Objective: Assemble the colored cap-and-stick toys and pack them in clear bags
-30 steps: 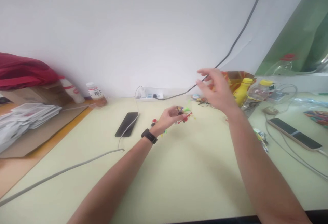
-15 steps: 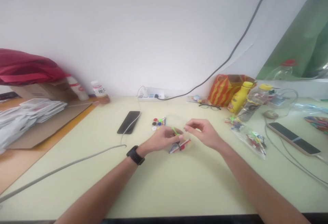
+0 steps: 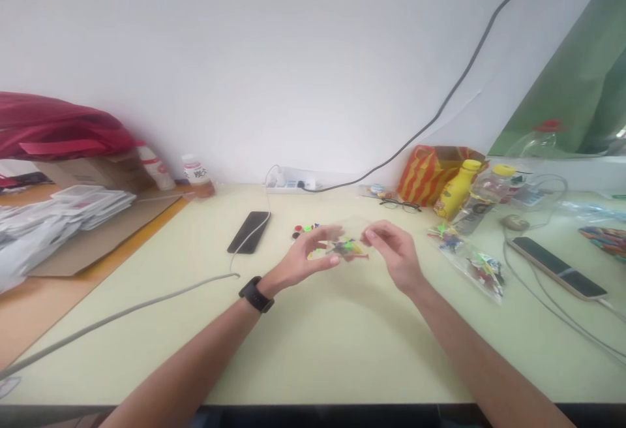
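Plain white wall (image 3: 274, 76), pale table (image 3: 323, 363)

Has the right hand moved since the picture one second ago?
Yes. The right hand has come down and slightly left in view: then it overlapped the striped bag; now it is below the eyeglasses.

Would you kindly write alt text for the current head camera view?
A person's open left hand and pinched right hand flank small colourful pieces over a pale table; a dark phone lies left, with a striped bag and yellow bottle to the right.
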`<state>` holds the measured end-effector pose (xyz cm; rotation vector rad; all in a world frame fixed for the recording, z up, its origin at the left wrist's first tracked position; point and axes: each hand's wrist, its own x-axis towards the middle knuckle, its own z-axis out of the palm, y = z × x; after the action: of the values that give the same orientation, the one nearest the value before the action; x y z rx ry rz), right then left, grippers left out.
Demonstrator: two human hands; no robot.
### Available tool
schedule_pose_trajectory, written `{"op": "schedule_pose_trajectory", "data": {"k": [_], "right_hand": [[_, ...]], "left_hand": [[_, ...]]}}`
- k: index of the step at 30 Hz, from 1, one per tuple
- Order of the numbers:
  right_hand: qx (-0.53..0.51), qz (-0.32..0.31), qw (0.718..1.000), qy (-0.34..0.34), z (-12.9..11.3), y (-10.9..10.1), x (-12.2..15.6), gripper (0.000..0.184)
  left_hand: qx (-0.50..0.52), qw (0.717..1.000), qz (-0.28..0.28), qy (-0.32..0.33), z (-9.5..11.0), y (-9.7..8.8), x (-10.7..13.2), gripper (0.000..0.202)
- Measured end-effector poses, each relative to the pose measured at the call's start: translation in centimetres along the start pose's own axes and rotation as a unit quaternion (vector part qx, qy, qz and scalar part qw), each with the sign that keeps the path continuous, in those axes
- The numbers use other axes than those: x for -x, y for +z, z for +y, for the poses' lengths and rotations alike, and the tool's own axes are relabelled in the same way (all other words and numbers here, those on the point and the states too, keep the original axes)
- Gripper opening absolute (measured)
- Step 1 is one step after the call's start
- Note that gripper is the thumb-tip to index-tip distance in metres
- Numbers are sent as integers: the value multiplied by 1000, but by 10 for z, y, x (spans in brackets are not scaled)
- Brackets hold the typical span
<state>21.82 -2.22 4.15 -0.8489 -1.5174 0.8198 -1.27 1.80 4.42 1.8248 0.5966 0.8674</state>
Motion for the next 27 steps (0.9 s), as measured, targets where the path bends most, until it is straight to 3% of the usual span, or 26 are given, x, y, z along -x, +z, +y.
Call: {"op": "schedule_pose_trajectory", "data": {"k": [6, 9, 13, 15, 18, 23, 27], "right_hand": [[4, -32, 999, 18, -1, 9, 4, 24], [5, -85, 996, 38, -3, 12, 6, 27], [-11, -80, 995, 64, -1, 15, 8, 30], [-14, -92, 993, 79, 2, 15, 9, 32], [-7, -50, 996, 77, 7, 15, 8, 32], [-29, -34, 994, 99, 18, 12, 6, 28], [-39, -35, 989, 141, 26, 12, 4, 34]], "left_hand": [[12, 1000, 1, 24, 2, 3, 6, 61], [15, 999, -6, 38, 3, 4, 9, 57], [-3, 999, 0, 34, 3, 5, 11, 45], [-34, 999, 23, 15, 2, 6, 12, 36], [-88, 994, 63, -2, 1, 9, 11, 25], [-167, 981, 99, 20, -2, 11, 11, 26], [-328, 936, 116, 57, -9, 7, 13, 24]]}}
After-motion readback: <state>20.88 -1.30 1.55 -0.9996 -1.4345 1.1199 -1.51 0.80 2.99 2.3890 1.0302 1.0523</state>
